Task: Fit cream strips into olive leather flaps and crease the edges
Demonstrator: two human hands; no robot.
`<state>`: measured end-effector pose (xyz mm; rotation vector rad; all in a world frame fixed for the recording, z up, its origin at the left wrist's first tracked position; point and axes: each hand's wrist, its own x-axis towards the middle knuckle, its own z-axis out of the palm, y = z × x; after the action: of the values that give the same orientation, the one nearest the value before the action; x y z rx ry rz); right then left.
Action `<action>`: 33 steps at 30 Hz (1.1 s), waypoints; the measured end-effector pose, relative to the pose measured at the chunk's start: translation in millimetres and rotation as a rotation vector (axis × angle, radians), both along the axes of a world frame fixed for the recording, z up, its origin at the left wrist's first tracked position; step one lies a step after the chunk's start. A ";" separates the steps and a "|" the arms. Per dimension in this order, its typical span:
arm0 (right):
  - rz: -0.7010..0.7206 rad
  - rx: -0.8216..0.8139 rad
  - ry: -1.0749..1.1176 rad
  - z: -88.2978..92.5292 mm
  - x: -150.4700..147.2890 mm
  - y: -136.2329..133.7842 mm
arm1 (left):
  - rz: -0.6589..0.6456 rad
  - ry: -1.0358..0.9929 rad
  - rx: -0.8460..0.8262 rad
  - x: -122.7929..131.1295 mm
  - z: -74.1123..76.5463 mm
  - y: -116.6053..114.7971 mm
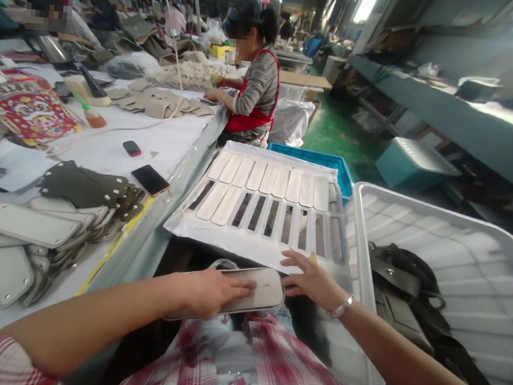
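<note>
A flat off-white panel with rounded corners and a dark edge (266,289) lies across my lap. My left hand (214,292) rests on top of it, fingers extended to the right. My right hand (307,276) is at the panel's right end, fingers spread, some near its edge; whether they touch it I cannot tell. Just beyond is a white slotted rack (251,247). Pale rounded strips (268,179) fill most of its far row, and several slots of the near row show dark gaps.
Stacked grey-white panels (24,223), a phone (150,180) and a red printed bag (30,110) are on the left table. A white bin (443,218) with dark bags stands right. Ahead, a person in a red apron (256,96) sits at the table.
</note>
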<state>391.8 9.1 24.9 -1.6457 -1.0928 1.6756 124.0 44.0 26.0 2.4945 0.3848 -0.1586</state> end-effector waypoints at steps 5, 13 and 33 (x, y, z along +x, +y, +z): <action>0.216 -0.069 -0.260 -8.8 11.6 -0.5 | 0.020 0.011 -0.055 -1.0 -6.2 0.9; 0.507 -0.358 -0.006 -35.4 18.9 10.7 | 0.092 -0.090 -0.037 18.9 -15.9 4.4; 0.789 -0.295 -0.442 -3.0 -9.5 24.4 | -0.012 -0.135 0.203 27.6 -36.0 1.0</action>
<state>382.2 33.5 21.9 -1.9775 -1.9844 2.0617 151.6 44.9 -10.0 2.6892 0.3439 0.0467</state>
